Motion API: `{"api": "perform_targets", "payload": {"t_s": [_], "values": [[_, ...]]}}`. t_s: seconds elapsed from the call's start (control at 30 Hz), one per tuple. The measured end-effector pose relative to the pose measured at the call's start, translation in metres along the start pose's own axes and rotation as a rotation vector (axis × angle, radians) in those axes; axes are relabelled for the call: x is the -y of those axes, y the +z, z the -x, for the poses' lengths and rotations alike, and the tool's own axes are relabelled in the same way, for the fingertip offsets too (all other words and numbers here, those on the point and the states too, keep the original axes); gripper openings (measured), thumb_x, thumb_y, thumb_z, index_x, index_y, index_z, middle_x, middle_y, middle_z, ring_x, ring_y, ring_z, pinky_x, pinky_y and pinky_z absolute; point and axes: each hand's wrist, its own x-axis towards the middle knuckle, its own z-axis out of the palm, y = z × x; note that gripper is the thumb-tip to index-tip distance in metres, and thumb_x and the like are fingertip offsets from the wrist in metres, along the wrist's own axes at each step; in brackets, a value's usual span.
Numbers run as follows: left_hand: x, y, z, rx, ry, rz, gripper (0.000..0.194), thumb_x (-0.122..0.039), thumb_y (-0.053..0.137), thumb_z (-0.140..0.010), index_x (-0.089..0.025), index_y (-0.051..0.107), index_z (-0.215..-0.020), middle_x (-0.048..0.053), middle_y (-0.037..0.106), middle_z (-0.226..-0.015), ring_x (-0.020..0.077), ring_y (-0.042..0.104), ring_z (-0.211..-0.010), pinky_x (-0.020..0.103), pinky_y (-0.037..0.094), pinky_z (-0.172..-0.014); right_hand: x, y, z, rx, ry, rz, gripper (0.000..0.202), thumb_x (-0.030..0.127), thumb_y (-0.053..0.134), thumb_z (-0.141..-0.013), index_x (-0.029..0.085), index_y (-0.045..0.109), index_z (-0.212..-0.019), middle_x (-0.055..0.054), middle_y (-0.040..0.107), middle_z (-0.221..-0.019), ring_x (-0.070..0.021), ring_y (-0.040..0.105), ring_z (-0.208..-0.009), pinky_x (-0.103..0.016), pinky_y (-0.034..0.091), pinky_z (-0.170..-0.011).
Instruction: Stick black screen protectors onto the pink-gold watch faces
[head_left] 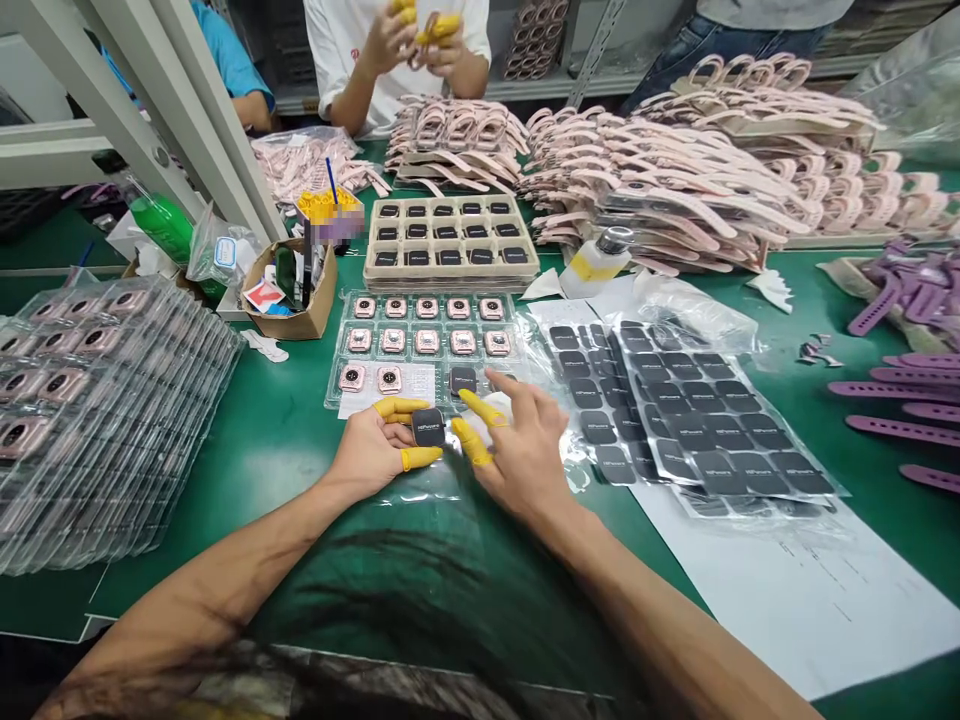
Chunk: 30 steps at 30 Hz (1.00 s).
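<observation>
Between the yellow-covered thumb and finger of my left hand (369,452) is a square watch case (428,428), its black face with pale lettering turned up. My right hand (521,440) hovers just to the right of it, fingers apart, with yellow covers on the thumb and a finger; I see nothing held in it. Past both hands lies a clear plastic tray (335,385) with rows of pink watch cases, their round sensor backs up. One black-faced piece (463,381) sits in its front row, partly beside my right fingertips.
Sheets of black square stickers (697,430) lie at the right on white paper (795,590). A beige tray (450,272) of black-faced pieces stands behind. Stacked clear trays (112,430) rise at left. A bottle (596,262), pink straps (660,170) and a co-worker (401,60) are farther back.
</observation>
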Motion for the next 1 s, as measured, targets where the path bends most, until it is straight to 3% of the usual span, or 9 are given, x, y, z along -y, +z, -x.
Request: {"api": "perform_targets", "payload": {"t_s": [0.13,0.27,0.37,0.6,0.73,0.8,0.9,0.97,1.0], "values": [[0.001,0.002,0.002,0.025,0.004,-0.032,0.069,-0.002,0.097,-0.040,-0.013,0.076,-0.105,-0.005,0.072,-0.067,0.0067,0.063,-0.059,0.017,0.055,-0.064,0.010,0.008,-0.009,0.156,0.443,-0.571,0.042,0.057,0.076,-0.086,0.022,0.073,-0.111,-0.007,0.074,-0.099,-0.0195,0.064,-0.075,-0.037,0.056,-0.067],[0.002,0.002,0.003,0.109,0.014,-0.080,0.067,-0.004,0.096,-0.042,-0.013,0.078,-0.106,-0.005,0.072,-0.069,0.0064,0.062,-0.059,0.018,0.055,-0.066,0.024,0.015,-0.017,0.320,0.736,-0.906,0.047,0.052,0.096,-0.058,0.021,0.068,-0.078,0.005,0.062,-0.069,-0.0128,0.056,-0.059,-0.028,0.047,-0.055],[0.003,0.000,0.001,0.135,0.059,-0.151,0.064,-0.009,0.098,-0.047,-0.014,0.078,-0.107,-0.006,0.069,-0.065,0.0079,0.061,-0.059,0.019,0.054,-0.064,0.024,0.013,-0.021,0.338,0.831,-1.044,0.048,0.051,0.098,-0.054,0.020,0.068,-0.075,0.006,0.062,-0.065,-0.0101,0.054,-0.051,-0.026,0.045,-0.051],[0.000,-0.002,0.003,0.164,0.062,-0.231,0.060,-0.013,0.097,-0.050,-0.015,0.079,-0.106,-0.004,0.070,-0.065,0.0114,0.065,-0.061,0.023,0.055,-0.066,0.018,0.008,-0.023,0.294,0.870,-1.045,0.061,0.078,0.075,-0.073,0.019,0.062,-0.066,0.000,0.065,-0.063,-0.0122,0.060,-0.049,-0.028,0.053,-0.052],[-0.004,-0.001,0.004,0.164,0.043,-0.216,0.061,-0.015,0.098,-0.048,-0.015,0.078,-0.105,-0.004,0.069,-0.064,0.0113,0.063,-0.060,0.023,0.054,-0.065,0.020,0.008,-0.021,0.338,0.793,-0.981,0.052,0.065,0.090,-0.065,0.020,0.067,-0.076,0.003,0.066,-0.064,-0.0126,0.062,-0.053,-0.026,0.054,-0.053],[-0.002,-0.001,0.003,0.178,0.034,-0.210,0.061,-0.016,0.098,-0.048,-0.016,0.077,-0.105,-0.004,0.070,-0.065,0.0104,0.062,-0.059,0.023,0.053,-0.064,0.018,0.010,-0.020,0.369,0.687,-0.874,0.051,0.065,0.088,-0.070,0.020,0.068,-0.081,0.002,0.067,-0.068,-0.0131,0.062,-0.054,-0.026,0.054,-0.051],[0.004,-0.004,0.002,0.162,0.054,-0.164,0.063,-0.016,0.099,-0.048,-0.017,0.075,-0.106,-0.004,0.071,-0.071,0.0103,0.064,-0.062,0.024,0.056,-0.068,0.012,0.014,-0.017,0.365,0.535,-0.711,0.058,0.072,0.048,-0.098,0.018,0.066,-0.085,-0.004,0.069,-0.073,-0.0145,0.062,-0.052,-0.029,0.054,-0.050],[0.006,-0.009,0.001,0.115,0.096,-0.073,0.069,-0.019,0.102,-0.046,-0.018,0.074,-0.109,-0.001,0.075,-0.084,0.0131,0.069,-0.072,0.029,0.060,-0.077,0.009,0.015,-0.012,0.333,0.454,-0.641,0.065,0.065,0.025,-0.107,0.018,0.067,-0.090,-0.006,0.069,-0.076,-0.0154,0.062,-0.055,-0.030,0.053,-0.052],[0.004,-0.012,-0.001,0.081,0.134,-0.025,0.072,-0.024,0.102,-0.048,-0.019,0.072,-0.113,0.002,0.077,-0.094,0.0156,0.072,-0.080,0.032,0.062,-0.084,0.009,0.015,-0.009,0.328,0.387,-0.602,0.063,0.062,0.025,-0.108,0.018,0.068,-0.092,-0.006,0.069,-0.078,-0.0159,0.063,-0.059,-0.030,0.052,-0.055]]}}
